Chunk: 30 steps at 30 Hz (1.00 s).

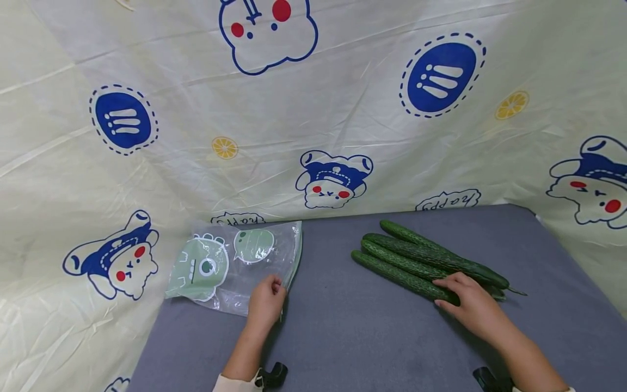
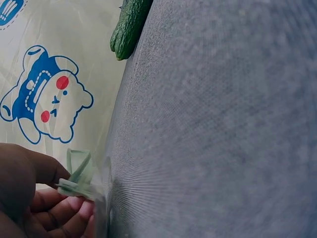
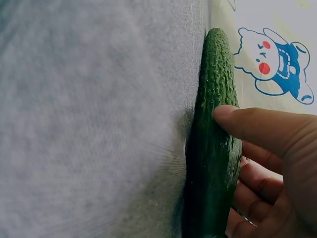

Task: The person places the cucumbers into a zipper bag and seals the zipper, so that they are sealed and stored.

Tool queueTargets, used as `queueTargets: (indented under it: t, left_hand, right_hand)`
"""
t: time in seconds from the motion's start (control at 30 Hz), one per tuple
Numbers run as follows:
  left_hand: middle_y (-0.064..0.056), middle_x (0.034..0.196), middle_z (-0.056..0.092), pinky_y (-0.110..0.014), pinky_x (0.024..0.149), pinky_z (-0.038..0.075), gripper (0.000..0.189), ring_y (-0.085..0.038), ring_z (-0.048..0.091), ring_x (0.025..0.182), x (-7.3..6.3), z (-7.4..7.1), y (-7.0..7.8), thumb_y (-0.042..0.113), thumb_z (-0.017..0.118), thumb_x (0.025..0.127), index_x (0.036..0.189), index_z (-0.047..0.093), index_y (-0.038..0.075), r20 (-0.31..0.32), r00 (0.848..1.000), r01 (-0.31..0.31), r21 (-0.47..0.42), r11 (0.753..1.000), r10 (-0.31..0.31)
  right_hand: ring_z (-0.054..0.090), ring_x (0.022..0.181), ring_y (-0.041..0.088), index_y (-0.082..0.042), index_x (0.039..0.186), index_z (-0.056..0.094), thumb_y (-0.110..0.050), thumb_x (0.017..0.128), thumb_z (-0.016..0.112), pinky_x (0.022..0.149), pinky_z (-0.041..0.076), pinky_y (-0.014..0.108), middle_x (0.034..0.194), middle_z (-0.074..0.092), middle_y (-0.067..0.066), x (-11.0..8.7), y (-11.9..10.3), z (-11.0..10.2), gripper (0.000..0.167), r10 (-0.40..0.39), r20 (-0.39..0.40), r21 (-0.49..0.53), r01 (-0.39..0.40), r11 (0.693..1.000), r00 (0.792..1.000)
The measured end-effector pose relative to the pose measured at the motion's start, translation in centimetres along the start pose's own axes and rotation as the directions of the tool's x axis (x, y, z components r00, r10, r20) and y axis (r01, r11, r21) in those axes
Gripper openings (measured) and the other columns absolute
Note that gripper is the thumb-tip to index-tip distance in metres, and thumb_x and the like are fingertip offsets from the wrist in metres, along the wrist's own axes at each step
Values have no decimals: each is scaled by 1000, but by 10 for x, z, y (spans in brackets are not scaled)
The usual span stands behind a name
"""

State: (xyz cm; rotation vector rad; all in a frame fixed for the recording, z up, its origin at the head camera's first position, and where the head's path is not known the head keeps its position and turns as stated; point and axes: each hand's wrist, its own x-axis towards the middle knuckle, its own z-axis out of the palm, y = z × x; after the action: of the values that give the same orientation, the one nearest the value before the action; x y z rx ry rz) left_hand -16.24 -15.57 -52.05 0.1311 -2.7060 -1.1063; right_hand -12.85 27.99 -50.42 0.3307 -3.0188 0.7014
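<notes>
A clear zip bag [image 1: 240, 296] with green cartoon prints lies on the left of the grey table. My left hand [image 1: 266, 302] pinches its green-edged opening, and the left wrist view shows the green strip [image 2: 79, 186] between thumb and curled fingers. Several long green cucumbers lie side by side on the right. My right hand [image 1: 472, 307] grips the nearest cucumber [image 1: 397, 275] near its right end. In the right wrist view the thumb presses one side of that cucumber [image 3: 213, 144] while the fingers curl at the other; it still lies along the table.
The grey tabletop [image 1: 333, 337] stretches between the bag and the cucumbers. Behind it and at both sides hangs a cream sheet [image 1: 343, 109] with printed bears and blue ovals. The other cucumbers [image 1: 416, 250] lie close behind the gripped one.
</notes>
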Motion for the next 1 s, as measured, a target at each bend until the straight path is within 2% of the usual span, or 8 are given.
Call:
queueTargets:
  t: [0.17, 0.3, 0.57, 0.73, 0.87, 1.0]
  left_hand:
    - [-1, 71, 60, -27, 63, 43, 5, -11, 52, 65, 0, -2, 5, 5, 63, 81, 85, 66, 8, -33, 999, 15, -43, 999, -16]
    - [-1, 72, 61, -25, 63, 44, 4, -10, 52, 66, 0, -5, 11, 5, 65, 83, 86, 67, 6, -72, 997, -3, -96, 995, -4]
    - [-3, 80, 63, -21, 65, 48, 6, -8, 54, 69, -4, -6, 21, 2, 69, 84, 89, 69, 6, -151, 988, -55, -184, 981, 27]
    - [-5, 80, 64, -19, 64, 48, 5, -6, 54, 69, -6, -6, 25, 1, 69, 85, 88, 69, 5, -182, 983, -82, -248, 965, 37]
    - [-5, 79, 64, -18, 63, 48, 3, -5, 54, 68, -7, -6, 28, 2, 69, 84, 86, 68, 3, -189, 980, -109, -276, 955, 58]
    - [-5, 79, 64, -18, 64, 48, 5, -5, 54, 68, -8, -6, 31, 5, 69, 84, 88, 68, 1, -159, 986, -94, -295, 951, 48]
  right_hand:
    - [60, 112, 44, -9, 130, 65, -23, 88, 77, 84, 51, 59, 123, 65, 19, -1, -1, -1, 46, 18, 29, -31, -17, 999, 999]
    - [58, 118, 47, -9, 135, 62, -24, 92, 72, 89, 49, 63, 130, 63, 22, -5, -3, -1, 46, 18, 23, -28, -17, 999, 1000]
    - [57, 120, 47, -8, 141, 55, -22, 98, 65, 89, 49, 63, 135, 58, 21, -8, -5, 0, 47, 27, -1, 52, -27, 998, 1000]
    - [53, 126, 49, -9, 144, 52, -29, 102, 60, 90, 48, 66, 140, 54, 21, -8, -7, -1, 47, 36, -5, 124, -35, 992, 999]
    - [52, 128, 48, -12, 146, 51, -34, 103, 57, 90, 47, 66, 142, 52, 18, -6, -11, -2, 48, 32, -15, 178, -28, 984, 999]
    - [49, 131, 47, -13, 146, 52, -35, 103, 56, 92, 46, 66, 143, 52, 17, -2, -19, -4, 48, 12, -42, 228, -2, 974, 999]
